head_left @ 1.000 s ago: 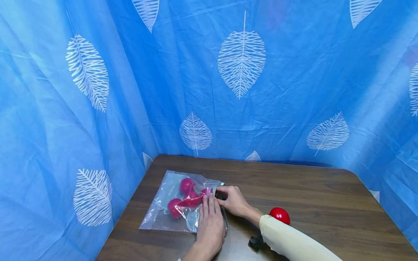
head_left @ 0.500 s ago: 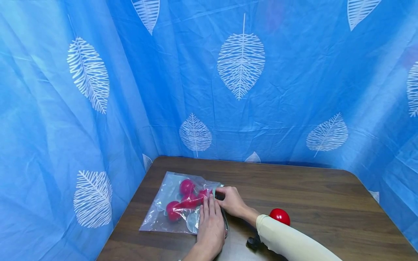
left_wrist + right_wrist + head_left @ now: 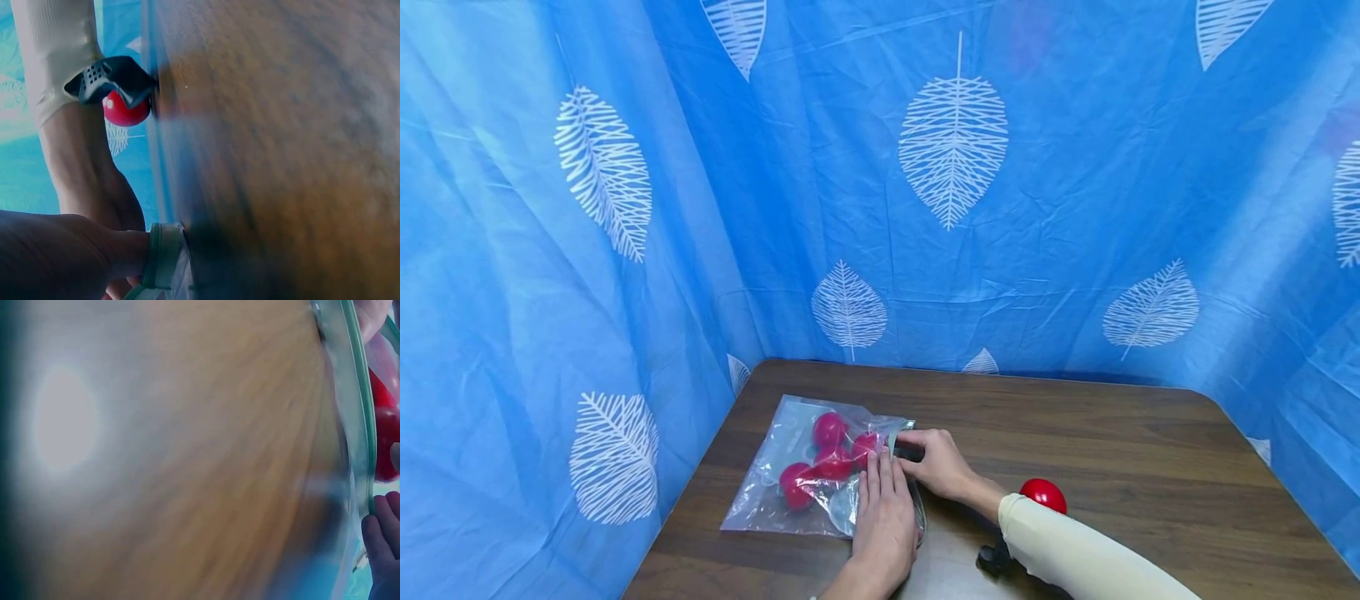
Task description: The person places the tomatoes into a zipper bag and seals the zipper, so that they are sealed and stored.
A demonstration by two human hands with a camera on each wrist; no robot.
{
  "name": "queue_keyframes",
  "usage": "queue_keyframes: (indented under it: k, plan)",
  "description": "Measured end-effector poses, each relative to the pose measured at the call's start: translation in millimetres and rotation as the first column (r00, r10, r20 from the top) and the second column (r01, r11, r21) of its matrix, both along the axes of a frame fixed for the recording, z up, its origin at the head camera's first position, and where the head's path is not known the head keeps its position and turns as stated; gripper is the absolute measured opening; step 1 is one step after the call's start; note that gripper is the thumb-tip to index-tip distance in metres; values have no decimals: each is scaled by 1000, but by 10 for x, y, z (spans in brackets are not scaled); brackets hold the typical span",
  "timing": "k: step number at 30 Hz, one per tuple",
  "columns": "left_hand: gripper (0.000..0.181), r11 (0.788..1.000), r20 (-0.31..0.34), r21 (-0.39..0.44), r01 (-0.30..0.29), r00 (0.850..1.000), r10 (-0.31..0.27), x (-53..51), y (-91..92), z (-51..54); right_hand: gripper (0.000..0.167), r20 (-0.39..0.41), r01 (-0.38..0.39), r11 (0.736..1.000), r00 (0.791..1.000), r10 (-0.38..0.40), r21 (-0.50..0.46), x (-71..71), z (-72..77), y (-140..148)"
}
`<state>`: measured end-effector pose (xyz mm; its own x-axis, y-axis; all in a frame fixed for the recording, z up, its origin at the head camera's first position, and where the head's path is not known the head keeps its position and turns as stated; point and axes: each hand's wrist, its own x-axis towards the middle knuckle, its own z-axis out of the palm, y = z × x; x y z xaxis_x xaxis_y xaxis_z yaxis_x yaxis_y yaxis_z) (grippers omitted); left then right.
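A clear zip bag (image 3: 760, 500) with a pale green closure strip (image 3: 359, 394) lies at the table's left side. Several red balls (image 3: 831, 430) are inside it. My left hand (image 3: 883, 529) lies over the near part of the bag's mouth, fingers straight on top. In the left wrist view the left hand (image 3: 69, 253) has its thumb tip hidden behind the strip, so the plastic sits between thumb and fingers. My right hand (image 3: 936, 458) grips the strip at the mouth's far part; its fingertips (image 3: 381, 528) meet the strip in the right wrist view.
Another red ball (image 3: 1043, 495) sits on the brown table (image 3: 1112, 442), right of the right forearm. A black device (image 3: 112, 78) is worn near the right cuff. Blue curtain (image 3: 1052, 208) with white leaf prints hangs behind the table and at the left.
Inside the bag, the balls have shifted slightly left, away from the mouth. Both hands stay almost where they were on the bag.
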<state>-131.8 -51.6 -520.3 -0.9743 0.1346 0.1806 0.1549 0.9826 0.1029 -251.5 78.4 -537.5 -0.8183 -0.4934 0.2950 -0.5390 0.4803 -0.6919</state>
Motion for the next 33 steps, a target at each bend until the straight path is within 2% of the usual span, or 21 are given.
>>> queue_keyframes:
  k: [6,11,18,29,33]
  plan:
    - [109,1000,24,14,-7,1000,7,0,7,-6,40,25,-19,1000,1000,19,-18,84,32,194]
    - [110,1000,23,21,-12,1000,11,7,12,-6,43,56,-38,997,998,41,-63,170,116,375]
    - [109,1000,-1,8,-10,1000,10,6,10,-16,49,89,-32,999,995,35,-43,299,235,680]
    - [107,1000,15,19,-10,1000,10,10,4,-11,50,120,-1,1000,993,5,-31,450,361,1098]
    - [107,1000,8,9,-7,1000,7,16,5,-3,52,109,3,999,994,1,-41,485,405,1252]
